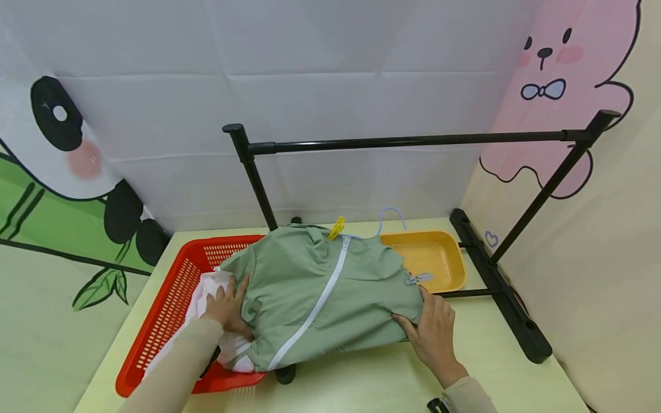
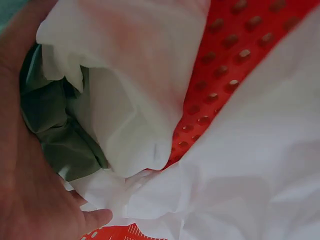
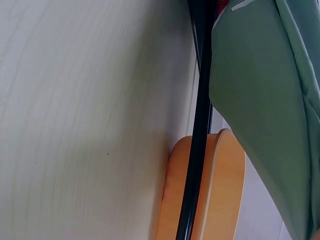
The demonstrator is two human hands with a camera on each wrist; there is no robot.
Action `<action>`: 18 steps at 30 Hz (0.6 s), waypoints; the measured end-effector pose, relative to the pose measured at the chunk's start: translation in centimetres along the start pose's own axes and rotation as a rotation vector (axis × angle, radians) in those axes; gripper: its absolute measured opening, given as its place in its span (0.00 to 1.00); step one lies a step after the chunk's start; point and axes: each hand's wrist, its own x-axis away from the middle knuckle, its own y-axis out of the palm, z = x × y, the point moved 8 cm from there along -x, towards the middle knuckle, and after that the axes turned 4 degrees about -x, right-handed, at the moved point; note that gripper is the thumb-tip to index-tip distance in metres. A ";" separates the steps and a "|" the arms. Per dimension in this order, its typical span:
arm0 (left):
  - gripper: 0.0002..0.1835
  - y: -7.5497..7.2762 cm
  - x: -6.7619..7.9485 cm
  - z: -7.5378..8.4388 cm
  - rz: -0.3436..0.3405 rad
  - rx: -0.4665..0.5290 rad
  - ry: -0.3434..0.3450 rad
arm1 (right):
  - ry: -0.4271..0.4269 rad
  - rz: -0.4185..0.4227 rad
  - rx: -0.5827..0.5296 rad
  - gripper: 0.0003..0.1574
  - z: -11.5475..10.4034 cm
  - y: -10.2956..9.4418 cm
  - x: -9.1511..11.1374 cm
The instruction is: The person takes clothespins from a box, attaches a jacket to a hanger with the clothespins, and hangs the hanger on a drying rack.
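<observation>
A green jacket [image 1: 320, 298] with a white zipper lies tilted in front of me, its left part over the basket. My left hand [image 1: 227, 307] rests at the jacket's left edge, fingers spread beside white cloth [image 1: 206, 289]; in the left wrist view, green fabric [image 2: 65, 135] lies against the palm. At the jacket's other side, my right hand [image 1: 431, 335] pinches the edge, thumb on the front. A blue hanger [image 1: 392, 211] shows its hook above the collar, and a yellow clip [image 1: 337, 228] sits near the zipper's top. The rest of the hanger is mostly covered.
A red basket [image 1: 155, 321] with white cloth stands at the left. Behind the jacket rises a black clothes rack [image 1: 413, 141], its foot [image 1: 501, 287] on the right of the table. A yellow tray [image 1: 449, 258] sits inside the rack's base.
</observation>
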 end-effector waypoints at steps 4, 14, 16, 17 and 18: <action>0.86 0.4 -0.2 -0.2 -0.024 0.065 -0.014 | -0.001 -0.001 0.001 0.59 0.0 0.1 -0.1; 0.84 0.4 0.4 0.4 -0.118 0.237 -0.023 | 0.010 -0.007 0.009 0.59 0.2 0.2 0.3; 0.83 0.2 0.5 0.5 -0.121 0.239 -0.016 | 0.010 -0.007 0.008 0.59 0.2 0.2 0.2; 0.82 0.2 0.5 0.6 -0.127 0.235 -0.015 | 0.010 -0.007 0.009 0.59 0.2 0.2 0.2; 0.82 0.2 0.5 0.6 -0.133 0.231 -0.014 | 0.011 -0.007 0.010 0.59 0.2 0.2 0.2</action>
